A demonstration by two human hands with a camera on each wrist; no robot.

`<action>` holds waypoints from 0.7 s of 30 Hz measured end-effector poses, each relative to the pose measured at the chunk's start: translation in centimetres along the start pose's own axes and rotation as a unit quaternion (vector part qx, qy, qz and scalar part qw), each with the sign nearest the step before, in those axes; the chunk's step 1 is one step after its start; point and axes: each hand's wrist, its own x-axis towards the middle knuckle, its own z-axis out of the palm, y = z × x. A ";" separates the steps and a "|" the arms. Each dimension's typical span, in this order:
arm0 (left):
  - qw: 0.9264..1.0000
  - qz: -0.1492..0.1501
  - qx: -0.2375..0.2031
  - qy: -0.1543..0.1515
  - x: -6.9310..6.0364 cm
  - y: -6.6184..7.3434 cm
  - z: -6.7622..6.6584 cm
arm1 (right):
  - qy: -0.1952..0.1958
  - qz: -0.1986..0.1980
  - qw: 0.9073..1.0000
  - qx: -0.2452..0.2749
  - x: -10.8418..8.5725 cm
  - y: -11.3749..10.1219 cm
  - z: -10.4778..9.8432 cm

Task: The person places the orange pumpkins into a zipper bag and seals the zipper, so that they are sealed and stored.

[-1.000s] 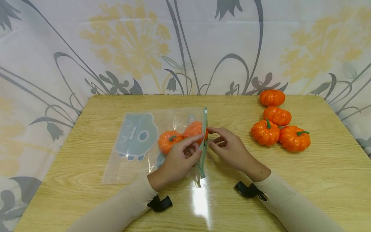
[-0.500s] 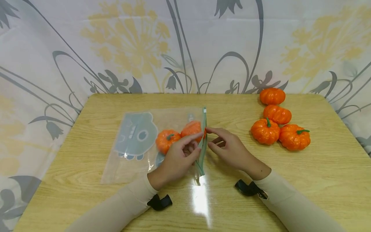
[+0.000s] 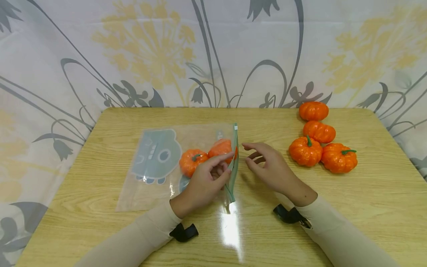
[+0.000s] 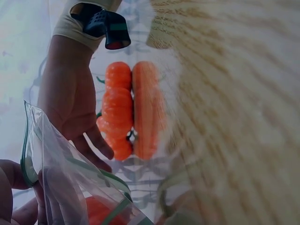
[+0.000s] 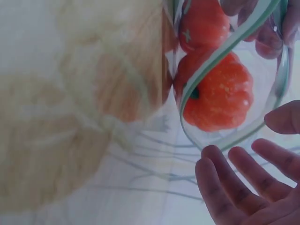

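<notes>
A clear zip bag (image 3: 200,134) with a green zip edge and a blue-grey cartoon print lies flat on the table. Inside it are two orange toy pumpkins, one with a green stem (image 3: 191,165) and another (image 3: 220,147) close to the mouth. My left hand (image 3: 201,183) pinches the near side of the mouth between thumb and fingers. Just right of the mouth, my right hand (image 3: 273,170) holds nothing, its fingers loosely bent and apart from the bag. The right wrist view looks into the parted mouth, with a pumpkin (image 5: 220,96) behind the green rim (image 5: 220,54).
Several more orange pumpkins stand in a cluster at the right of the wooden table (image 3: 377,207), the nearest pumpkin (image 3: 339,158) having a green stem. A flower-patterned cloth (image 3: 227,55) hangs behind the table's back edge. Both wrists carry black mounts.
My right hand has drawn back slightly to the right, away from the bag's mouth and the pumpkin there. The left hand keeps its pinch, and the bag shifted slightly left earlier.
</notes>
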 end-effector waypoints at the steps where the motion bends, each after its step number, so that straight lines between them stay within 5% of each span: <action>1: 1.000 0.000 0.002 0.000 0.0 0.0 0.0 | 0.004 -0.004 1.000 -0.001 0.0 0.0 -0.1; 21: 1.000 0.004 -0.002 0.001 0.0 0.1 0.0 | 0.112 -0.045 0.988 -0.094 0.3 0.4 -2.3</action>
